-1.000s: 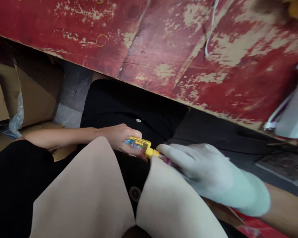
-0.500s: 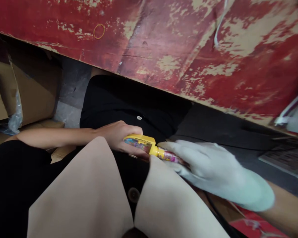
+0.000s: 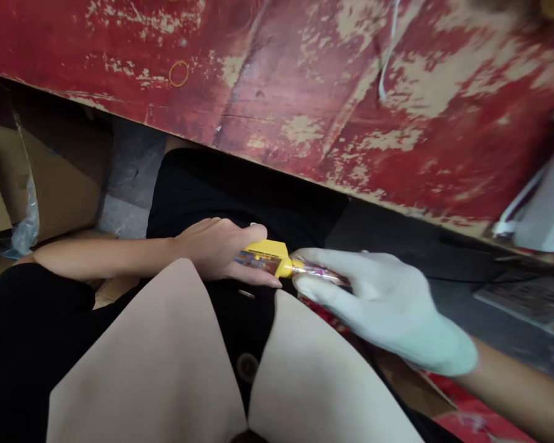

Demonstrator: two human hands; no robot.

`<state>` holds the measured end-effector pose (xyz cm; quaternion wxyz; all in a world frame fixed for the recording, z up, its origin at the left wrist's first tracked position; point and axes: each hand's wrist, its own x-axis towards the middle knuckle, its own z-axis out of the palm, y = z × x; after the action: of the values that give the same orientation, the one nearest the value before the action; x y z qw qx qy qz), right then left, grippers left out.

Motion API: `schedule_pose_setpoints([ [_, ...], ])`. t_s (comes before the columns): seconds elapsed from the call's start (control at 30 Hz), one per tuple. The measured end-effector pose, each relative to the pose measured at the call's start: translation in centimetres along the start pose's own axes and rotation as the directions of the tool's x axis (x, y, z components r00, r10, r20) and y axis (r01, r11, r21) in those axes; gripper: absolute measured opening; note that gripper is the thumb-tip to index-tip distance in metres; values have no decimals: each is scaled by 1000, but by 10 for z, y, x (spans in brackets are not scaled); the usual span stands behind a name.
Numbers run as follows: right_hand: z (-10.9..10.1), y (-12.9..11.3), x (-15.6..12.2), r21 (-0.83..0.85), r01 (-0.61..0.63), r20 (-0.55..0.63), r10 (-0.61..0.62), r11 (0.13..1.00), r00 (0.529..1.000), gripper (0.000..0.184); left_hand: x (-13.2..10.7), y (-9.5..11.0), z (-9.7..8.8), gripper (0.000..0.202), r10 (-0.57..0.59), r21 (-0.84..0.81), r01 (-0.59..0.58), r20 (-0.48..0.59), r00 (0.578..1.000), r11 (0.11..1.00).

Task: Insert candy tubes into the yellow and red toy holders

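Observation:
A yellow plastic tube-shaped item (image 3: pixel 277 261) with a colourful printed panel and a clear, pink-patterned end lies across the middle of the view. My left hand (image 3: pixel 216 252), bare, grips its yellow body from the left. My right hand (image 3: pixel 378 301), in a white glove, grips the clear end from the right. The two hands are close together, with the yellow collar between them. Parts of the item are hidden by my fingers.
A red wooden board with peeling paint (image 3: pixel 277 80) fills the top, with a rubber band (image 3: pixel 179 74) and a white cable (image 3: pixel 388 55) on it. Cardboard boxes (image 3: pixel 60 178) and plastic film (image 3: pixel 28 227) lie at left. A white object (image 3: pixel 545 203) stands at right.
My right hand has moved up and closed around the clear end of the item. My left hand's fingers have shifted along the yellow body, and the item now lies nearer level.

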<state>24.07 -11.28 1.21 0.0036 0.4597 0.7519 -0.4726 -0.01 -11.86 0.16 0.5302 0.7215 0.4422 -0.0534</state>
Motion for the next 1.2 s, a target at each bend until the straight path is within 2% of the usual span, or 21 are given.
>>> schedule_pose_setpoints([
  [0.1,1,4,15,219,-154,18,154,963,988,47,4,-2,-6,62,-16,227,34,-83,996,973],
  [0.2,10,6,30,359,-337,65,337,870,939,53,10,-10,-5,61,33,372,37,-181,983,927],
  [0.27,16,7,41,450,-427,159,400,785,903,63,15,-20,-4,58,50,395,37,-208,977,918],
  [0.33,18,11,56,523,-460,224,405,717,887,77,20,-33,-9,57,16,362,71,-232,973,929],
  [0.4,11,19,73,528,-415,172,385,741,907,85,23,-48,-21,57,-50,278,137,-299,953,951],
  [0.47,-6,31,91,436,-300,-64,362,848,930,80,21,-62,-38,57,-131,122,199,-422,897,972],
  [0.5,-16,38,101,361,-239,-220,331,901,918,73,19,-69,-49,56,-170,23,207,-487,857,978],
  [0.57,-38,52,124,210,-162,-478,246,964,843,60,20,-81,-73,55,-234,-164,169,-595,769,972],
  [0.6,-48,58,137,149,-147,-558,206,978,804,57,24,-87,-86,54,-258,-230,140,-641,723,963],
  [0.67,-62,66,167,49,-165,-624,159,985,765,53,39,-98,-117,49,-284,-291,94,-729,622,952],
  [0.73,-70,68,197,-51,-214,-630,135,976,764,46,61,-108,-148,41,-286,-288,77,-811,510,954],
  [0.77,-71,67,210,-91,-232,-627,125,969,769,39,73,-111,-163,38,-273,-272,71,-839,470,960],
  [0.83,-70,64,227,-135,-234,-612,105,963,784,26,94,-116,-185,41,-233,-223,75,-868,439,972],
  [0.9,-66,63,228,-130,-195,-602,79,972,794,21,107,-116,-191,61,-203,-173,111,-892,404,979],
  [0.97,-60,59,214,-109,-151,-601,56,983,797,21,109,-109,-180,75,-125,-84,132,-933,337,988],
  [1.0,-56,54,203,-94,-122,-603,41,988,797,21,107,-104,-169,73,-46,-12,101,-941,336,995],
  [1.03,-51,48,188,-70,-81,-606,22,994,795,23,104,-97,-156,66,49,65,32,-928,370,997],
  [1.1,-42,32,155,0,29,-611,-23,1000,791,25,99,-83,-126,51,224,154,-178,-837,499,972],
  [1.13,-38,24,137,40,84,-605,-43,996,795,25,97,-77,-113,47,278,145,-270,-777,565,952],
  [1.2,-29,16,100,107,138,-551,-57,985,833,25,96,-70,-91,42,312,107,-335,-695,648,936],
])
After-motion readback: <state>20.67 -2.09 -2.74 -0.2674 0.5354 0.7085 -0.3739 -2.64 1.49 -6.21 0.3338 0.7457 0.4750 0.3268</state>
